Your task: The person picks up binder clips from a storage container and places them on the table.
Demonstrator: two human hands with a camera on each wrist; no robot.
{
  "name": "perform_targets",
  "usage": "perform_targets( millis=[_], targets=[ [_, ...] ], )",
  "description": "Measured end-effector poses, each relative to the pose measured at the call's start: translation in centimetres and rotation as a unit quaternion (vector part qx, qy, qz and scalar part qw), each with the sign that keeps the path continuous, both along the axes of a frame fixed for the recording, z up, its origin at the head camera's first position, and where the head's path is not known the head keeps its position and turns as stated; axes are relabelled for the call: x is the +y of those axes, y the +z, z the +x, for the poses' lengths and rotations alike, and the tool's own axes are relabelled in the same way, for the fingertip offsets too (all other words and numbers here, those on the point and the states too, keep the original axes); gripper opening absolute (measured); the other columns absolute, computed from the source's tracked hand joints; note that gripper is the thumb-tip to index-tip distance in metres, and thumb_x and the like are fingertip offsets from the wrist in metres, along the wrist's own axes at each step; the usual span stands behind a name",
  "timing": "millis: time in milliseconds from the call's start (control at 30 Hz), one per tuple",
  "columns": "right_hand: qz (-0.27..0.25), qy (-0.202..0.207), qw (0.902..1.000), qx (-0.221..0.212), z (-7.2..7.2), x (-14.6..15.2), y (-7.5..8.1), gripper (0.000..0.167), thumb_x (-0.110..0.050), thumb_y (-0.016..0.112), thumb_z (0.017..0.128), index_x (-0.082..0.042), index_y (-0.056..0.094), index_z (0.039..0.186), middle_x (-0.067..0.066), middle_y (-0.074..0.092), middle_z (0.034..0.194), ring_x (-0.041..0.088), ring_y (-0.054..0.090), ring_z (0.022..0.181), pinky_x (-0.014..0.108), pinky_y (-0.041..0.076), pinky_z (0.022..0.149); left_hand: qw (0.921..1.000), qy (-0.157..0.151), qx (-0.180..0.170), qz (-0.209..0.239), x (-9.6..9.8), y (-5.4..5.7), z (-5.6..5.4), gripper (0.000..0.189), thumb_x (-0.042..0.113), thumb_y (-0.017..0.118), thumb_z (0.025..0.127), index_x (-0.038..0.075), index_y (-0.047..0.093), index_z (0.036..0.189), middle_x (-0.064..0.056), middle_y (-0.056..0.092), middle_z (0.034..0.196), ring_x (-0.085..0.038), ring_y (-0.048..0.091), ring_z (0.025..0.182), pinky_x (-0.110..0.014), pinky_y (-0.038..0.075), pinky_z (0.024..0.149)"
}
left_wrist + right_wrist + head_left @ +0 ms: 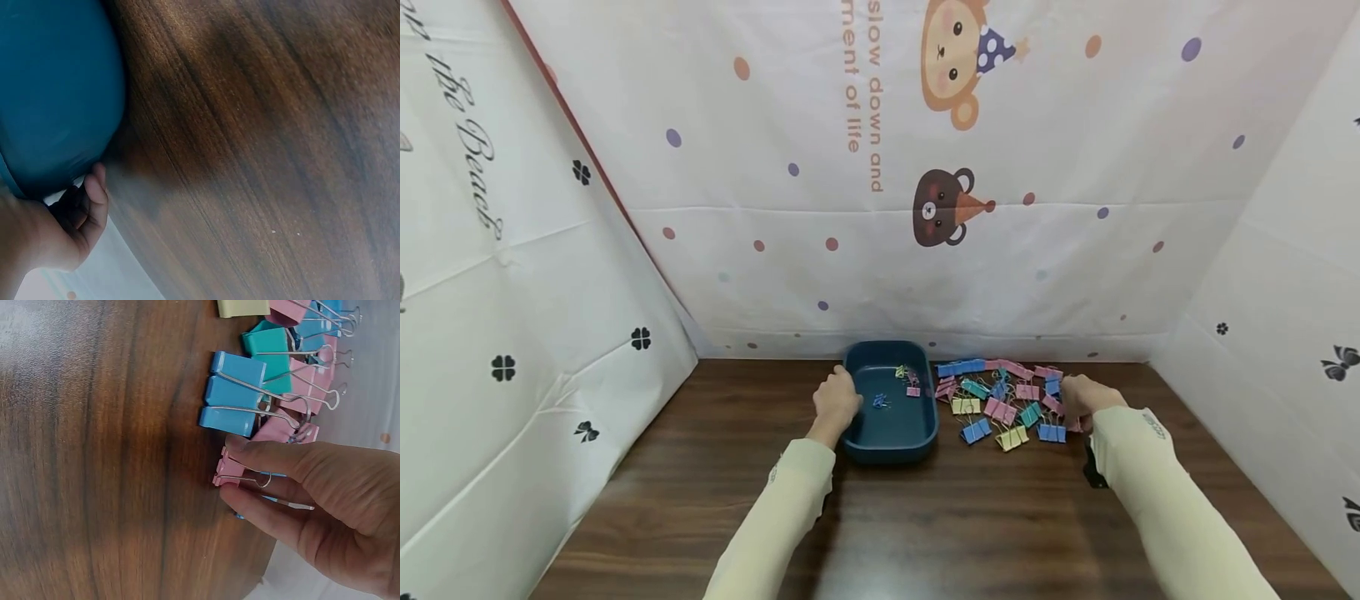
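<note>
At the left side of a dark blue plastic bin (889, 455), my left hand (838, 400) grips its rim. Curled fingers (95, 203) show against the bin's outer wall in the left wrist view. Small blue clips (880, 402) and a few pink and yellow ones lie inside the bin. My right hand (312, 494) pinches a small pink binder clip (229, 469) between thumb and fingertips, close over the table. Right beside it lies a larger blue binder clip (234, 394) with its wire handles pointing toward the wall.
Several binder clips in pink, yellow, teal and blue, such as a yellow one (1012, 438), spread between the bin and my right hand. The brown wooden table (955, 533) ends at a white printed sheet (820, 275) behind and on both sides.
</note>
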State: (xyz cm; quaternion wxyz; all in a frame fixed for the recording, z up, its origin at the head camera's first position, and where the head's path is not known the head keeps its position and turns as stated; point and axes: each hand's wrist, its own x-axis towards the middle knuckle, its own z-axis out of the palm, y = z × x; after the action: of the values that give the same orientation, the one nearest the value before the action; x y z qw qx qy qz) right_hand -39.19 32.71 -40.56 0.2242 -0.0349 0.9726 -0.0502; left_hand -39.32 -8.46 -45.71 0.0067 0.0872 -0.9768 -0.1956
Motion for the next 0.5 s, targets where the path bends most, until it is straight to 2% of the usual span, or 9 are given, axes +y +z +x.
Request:
perform_targets(
  millis=[133, 267, 400, 500],
  targets=[
    [-0.011, 0.001, 0.9999, 0.011, 0.0, 0.3, -0.6, 0.011, 0.0, 0.076, 0.086, -0.003, 0.068, 0.078, 0.011, 0.065, 0.076, 0.015, 0.065, 0.056, 0.026, 0.053, 0.051, 1.0, 0.004, -0.001, -0.004, 0.1, -0.1, 0.0, 0.06, 0.022, 0.074, 0.093, -0.007, 0.048, 0.138, -0.022, 0.069, 0.11, -0.035, 0.071, 0.089, -0.05, 0.059, 0.082],
    [-0.009, -0.007, 0.9999, 0.011, -0.2, 0.1, -0.3, 0.009, -0.001, 0.075, 0.086, -0.003, 0.069, 0.08, 0.012, 0.066, 0.079, 0.018, 0.066, 0.06, 0.033, 0.055, 0.055, 1.0, 0.001, 0.0, -0.005, 0.1, 0.0, -0.1, 0.06, 0.023, 0.073, 0.093, -0.007, 0.048, 0.138, -0.022, 0.069, 0.109, -0.035, 0.071, 0.089, -0.049, 0.059, 0.081],
    [0.011, 0.0, 0.9999, 0.008, -0.3, -0.8, 1.0, 0.008, -0.003, 0.076, 0.086, -0.005, 0.072, 0.08, 0.012, 0.069, 0.082, 0.02, 0.064, 0.066, 0.037, 0.054, 0.06, 1.0, -0.001, -0.005, -0.007, 0.0, 0.1, -0.2, 0.061, 0.024, 0.073, 0.093, -0.007, 0.047, 0.139, -0.022, 0.07, 0.108, -0.034, 0.071, 0.089, -0.048, 0.059, 0.08],
    [0.026, 0.028, 0.9988, 0.03, -0.4, -1.7, 2.5, 0.009, -0.002, 0.079, 0.083, -0.005, 0.072, 0.082, 0.016, 0.069, 0.089, 0.023, 0.063, 0.072, 0.041, 0.056, 0.063, 0.9999, 0.002, -0.01, -0.01, 0.0, 0.1, -0.2, 0.063, 0.025, 0.073, 0.094, -0.007, 0.046, 0.142, -0.022, 0.07, 0.109, -0.035, 0.071, 0.09, -0.048, 0.059, 0.082]
  ],
)
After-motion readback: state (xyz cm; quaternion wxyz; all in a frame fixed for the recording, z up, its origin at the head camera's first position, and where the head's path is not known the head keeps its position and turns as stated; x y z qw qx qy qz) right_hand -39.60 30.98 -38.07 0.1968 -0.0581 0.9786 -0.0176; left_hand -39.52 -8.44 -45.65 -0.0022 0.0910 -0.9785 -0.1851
